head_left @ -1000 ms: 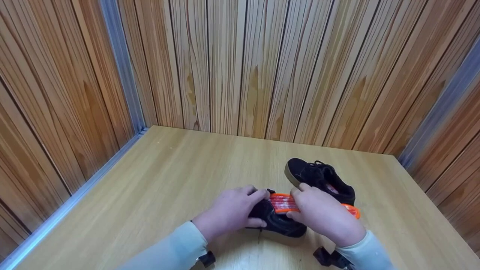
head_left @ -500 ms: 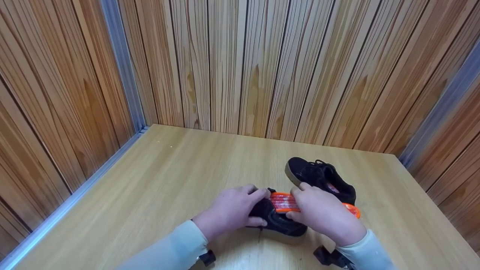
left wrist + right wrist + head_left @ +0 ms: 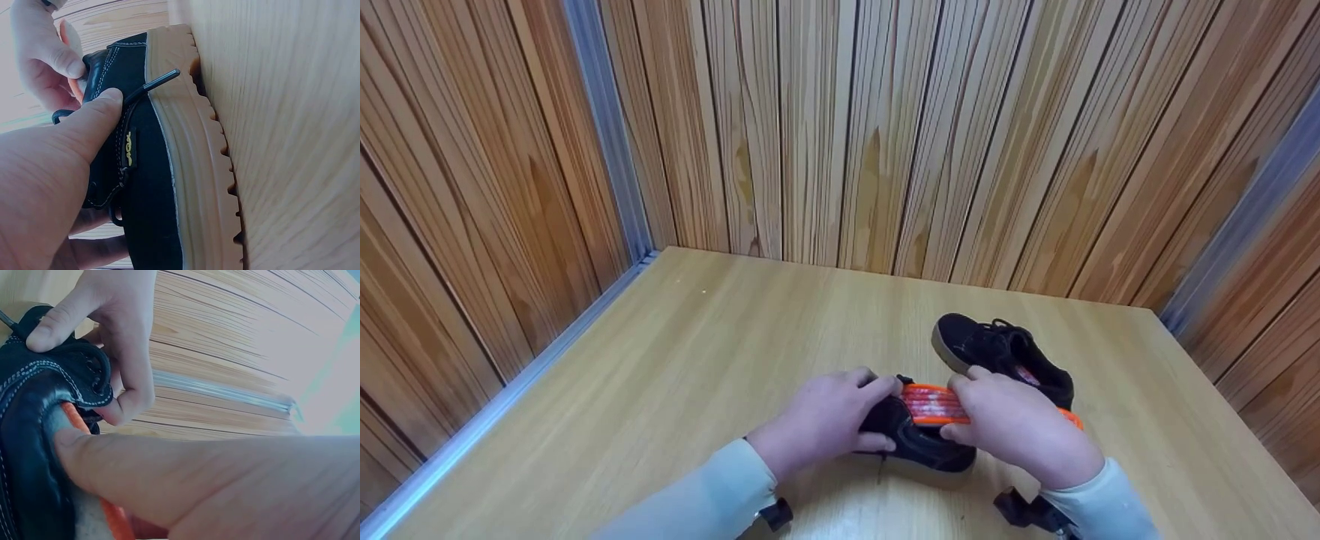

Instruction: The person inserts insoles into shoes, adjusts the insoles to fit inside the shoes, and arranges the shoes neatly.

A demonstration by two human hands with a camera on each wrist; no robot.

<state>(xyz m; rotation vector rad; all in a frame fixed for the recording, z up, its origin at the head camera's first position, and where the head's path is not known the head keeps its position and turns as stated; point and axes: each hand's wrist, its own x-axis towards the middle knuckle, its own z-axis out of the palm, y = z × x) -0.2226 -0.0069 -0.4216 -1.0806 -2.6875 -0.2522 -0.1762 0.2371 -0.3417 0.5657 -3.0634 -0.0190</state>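
A black lace-up shoe (image 3: 934,450) with a tan rubber sole (image 3: 194,152) stands on the table. My left hand (image 3: 829,416) grips it across the laced front, thumb on the near side. Partly inside the shoe's opening is an insole (image 3: 931,405), red and white patterned with an orange rim. My right hand (image 3: 1024,427) pinches this insole and covers its middle; the front end is hidden in the shoe. In the right wrist view the insole's other face (image 3: 93,517) looks grey, with the thumb against it.
Behind my right hand a second black shoe (image 3: 960,337) lies angled, with a patterned insole (image 3: 1026,375) visible inside. The wooden table (image 3: 697,375) meets wood-panelled walls (image 3: 810,135) at the back and sides. A metal strip (image 3: 532,360) follows the left edge.
My right hand has shifted slightly to the right along the insole during the last half second. The left hand and the shoe it holds stay nearly still.
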